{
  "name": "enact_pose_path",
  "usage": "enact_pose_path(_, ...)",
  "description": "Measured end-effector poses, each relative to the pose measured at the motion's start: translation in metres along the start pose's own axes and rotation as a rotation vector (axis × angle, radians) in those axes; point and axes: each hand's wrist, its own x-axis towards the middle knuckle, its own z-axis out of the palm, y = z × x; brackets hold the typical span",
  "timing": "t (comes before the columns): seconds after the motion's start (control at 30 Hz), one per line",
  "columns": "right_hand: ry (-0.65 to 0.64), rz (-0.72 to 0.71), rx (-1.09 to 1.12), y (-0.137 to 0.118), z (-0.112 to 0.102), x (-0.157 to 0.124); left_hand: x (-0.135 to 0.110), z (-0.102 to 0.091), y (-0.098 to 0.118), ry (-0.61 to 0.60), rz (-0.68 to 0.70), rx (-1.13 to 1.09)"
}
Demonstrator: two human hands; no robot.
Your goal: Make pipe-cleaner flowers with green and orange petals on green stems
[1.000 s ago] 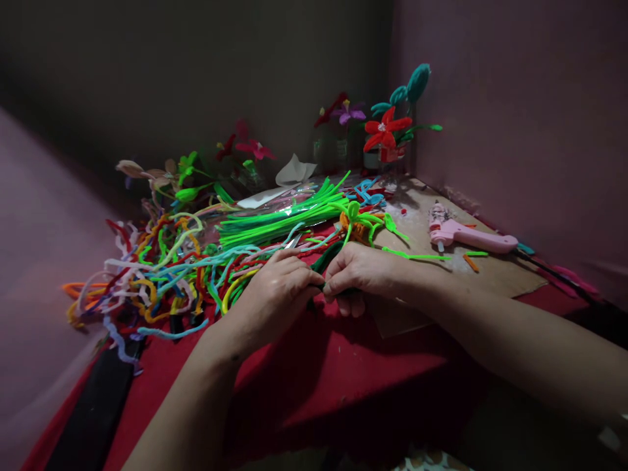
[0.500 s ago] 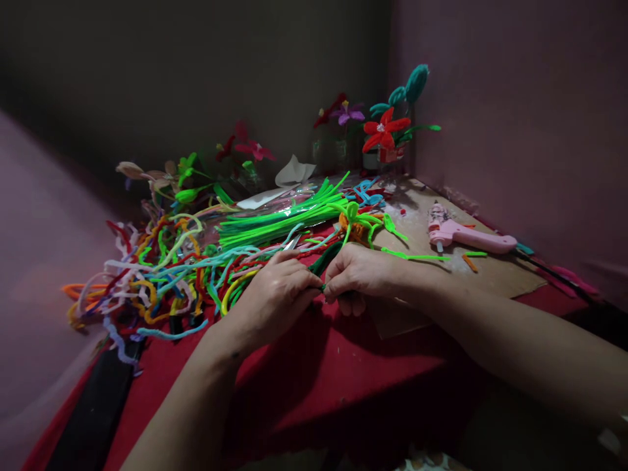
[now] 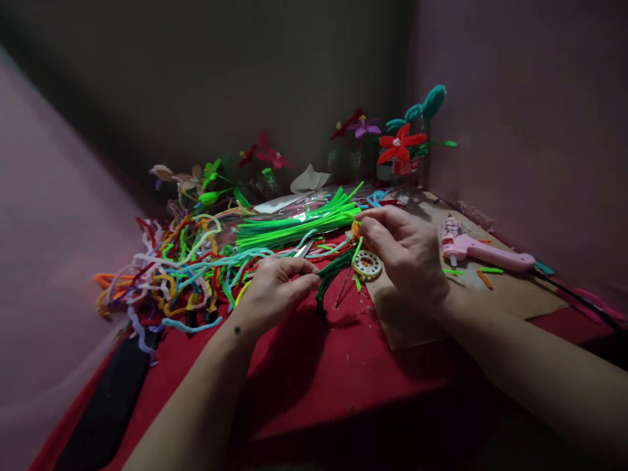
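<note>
Dark green pipe cleaner [image 3: 333, 271] pinched in left hand [image 3: 277, 288] grip, low; right hand [image 3: 407, 252] raised, grip closed on light green strand [image 3: 358, 245]

Our left hand [image 3: 277, 288] sits low, back up, fingers curled, with thumb and forefinger pinched together at the tips. Our right hand [image 3: 407, 252] is held higher and further forward, its back towards us, thumb and forefinger also pinched and the other fingers bent. The two are apart. Both forearms are bare and reach in from below.
</note>
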Motion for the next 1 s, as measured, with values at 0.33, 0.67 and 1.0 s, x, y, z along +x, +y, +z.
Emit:
enact_pose_path(0.33,-0.144,-0.626,-0.466,0.010,0.013,-0.014,0.001,0.000,0.008,-0.014,-0.283,-0.482)
enact_pose_path(0.67,-0.247,-0.810,-0.810,0.005,0.016,-0.022,0.001,0.007,0.002,-0.030,-0.218,-0.452)
enact_pose_path(1.0,-0.828,-0.237,-0.401,-0.012,0.008,0.029,-0.009,0.011,0.012,0.067,0.334,0.195)
